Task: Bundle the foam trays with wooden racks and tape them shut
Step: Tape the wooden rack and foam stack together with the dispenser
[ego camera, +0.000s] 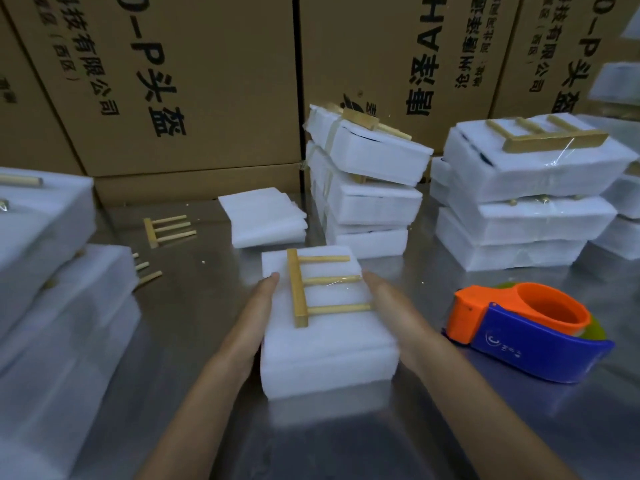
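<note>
A white foam tray bundle [329, 351] lies on the metal table [194, 323] in front of me. On its top sits a wooden rack [301, 289] with three pegs pointing right, and clear tape crosses its middle peg. My left hand [256, 306] presses flat against the bundle's left side with straight fingers. My right hand [388, 303] presses flat against its right side. An orange and blue tape dispenser [519, 327] rests on the table just right of the bundle, with neither hand touching it.
Taped bundles are stacked behind [367, 181] and at the back right [526, 195]. More foam stacks [52, 271] fill the left edge. A loose wooden rack [166, 228] and loose foam sheets [266, 216] lie farther back. Cardboard boxes [173, 81] wall off the rear.
</note>
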Action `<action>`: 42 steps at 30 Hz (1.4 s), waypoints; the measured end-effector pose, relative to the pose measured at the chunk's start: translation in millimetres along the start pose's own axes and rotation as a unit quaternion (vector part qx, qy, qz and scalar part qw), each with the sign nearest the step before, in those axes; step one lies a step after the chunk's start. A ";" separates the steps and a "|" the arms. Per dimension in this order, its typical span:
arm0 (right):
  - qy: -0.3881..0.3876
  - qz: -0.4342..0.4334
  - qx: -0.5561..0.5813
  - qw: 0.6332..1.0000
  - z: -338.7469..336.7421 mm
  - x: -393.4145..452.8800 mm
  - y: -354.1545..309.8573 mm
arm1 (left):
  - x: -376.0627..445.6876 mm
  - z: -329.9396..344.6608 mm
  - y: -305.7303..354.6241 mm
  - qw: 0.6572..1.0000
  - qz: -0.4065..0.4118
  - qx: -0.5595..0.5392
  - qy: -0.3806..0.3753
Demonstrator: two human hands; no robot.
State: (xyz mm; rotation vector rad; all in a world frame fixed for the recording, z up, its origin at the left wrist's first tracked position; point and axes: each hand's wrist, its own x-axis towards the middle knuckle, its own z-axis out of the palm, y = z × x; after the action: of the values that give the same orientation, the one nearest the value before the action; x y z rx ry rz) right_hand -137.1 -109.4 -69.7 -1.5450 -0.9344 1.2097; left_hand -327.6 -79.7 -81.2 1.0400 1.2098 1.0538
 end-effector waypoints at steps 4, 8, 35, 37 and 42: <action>-0.035 0.011 0.097 0.995 -1.4 -8.1 0.7 | 3.7 2.4 6.9 0.999 0.020 -0.035 -0.026; -0.059 -0.033 0.116 0.991 -1.3 -16.0 -0.8 | -0.3 6.0 13.9 0.997 0.051 -0.047 -0.044; -0.258 -0.002 0.279 0.925 10.8 -7.0 -1.8 | -2.7 -19.9 22.0 0.968 0.116 -0.205 -0.090; -0.259 0.005 0.290 0.921 13.9 -8.7 -0.5 | 0.5 -18.4 21.7 0.970 0.115 -0.195 -0.088; -0.249 0.000 0.332 0.910 25.0 -11.3 0.5 | -2.3 -27.0 17.1 0.979 0.032 -0.188 -0.072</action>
State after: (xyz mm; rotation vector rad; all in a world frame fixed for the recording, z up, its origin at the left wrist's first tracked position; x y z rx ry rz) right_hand -163.9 -114.9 -69.3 -0.7040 -0.7105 1.7396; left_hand -355.7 -77.2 -65.9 0.8462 0.8239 1.1825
